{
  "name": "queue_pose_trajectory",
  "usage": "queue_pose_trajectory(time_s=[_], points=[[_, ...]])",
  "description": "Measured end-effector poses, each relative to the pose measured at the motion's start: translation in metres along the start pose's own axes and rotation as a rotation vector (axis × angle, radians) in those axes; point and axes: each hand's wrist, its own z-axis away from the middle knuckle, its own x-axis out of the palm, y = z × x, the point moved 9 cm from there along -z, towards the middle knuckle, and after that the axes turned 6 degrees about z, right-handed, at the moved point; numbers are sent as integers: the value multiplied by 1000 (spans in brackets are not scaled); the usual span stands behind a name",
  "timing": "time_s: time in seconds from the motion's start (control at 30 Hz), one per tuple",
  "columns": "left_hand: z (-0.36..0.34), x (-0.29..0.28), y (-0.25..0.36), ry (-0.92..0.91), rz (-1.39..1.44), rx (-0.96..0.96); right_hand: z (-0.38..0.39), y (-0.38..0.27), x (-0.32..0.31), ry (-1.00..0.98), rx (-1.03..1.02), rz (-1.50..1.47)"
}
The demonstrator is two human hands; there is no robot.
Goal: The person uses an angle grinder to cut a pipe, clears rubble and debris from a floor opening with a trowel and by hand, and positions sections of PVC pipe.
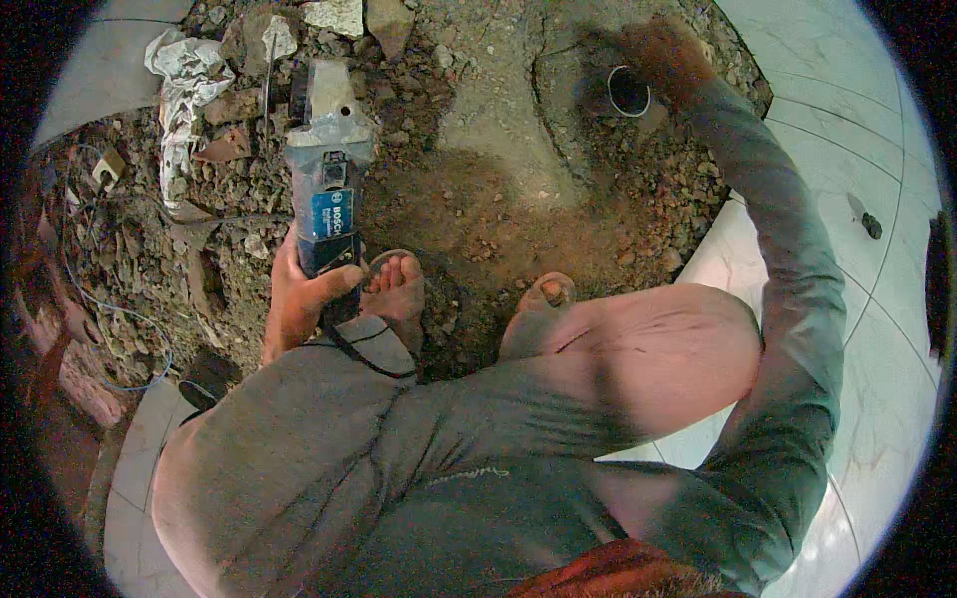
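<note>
My left hand [297,297] is wrapped around the rear grip of a blue and grey angle grinder [321,174]. Its metal head points away from me over the rubble, and a black cord [349,346] trails from its back end across my leg. My right arm reaches far forward to the right. There my right hand [666,62] is dark and smeared, beside a round pipe opening with a white rim [630,115] in the dug ground. Whether the fingers touch the rim or hold anything cannot be made out.
Broken soil and rubble [224,239] spread on the left, with a crumpled silvery-white wrapping [187,90] and a beige block [108,169]. A thin pale blue cable [120,307] curves nearby. White floor tiles [837,140] border the dug area, with a small dark lump [871,226] on them.
</note>
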Motion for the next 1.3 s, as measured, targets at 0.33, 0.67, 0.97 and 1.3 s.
queue_pose_trajectory(time_s=[0.33,0.67,0.97,1.3], points=[[9,-14,-12,31,9,-16,28,11,18,-183,118,-267],[21,-10,-16,64,-47,45,52,4,53,-152,120,-166],[24,14,-6,52,-47,49,53,18,10,-151,150,-262],[26,54,0,32,-27,89,109,42,89,-291,296,-144]])
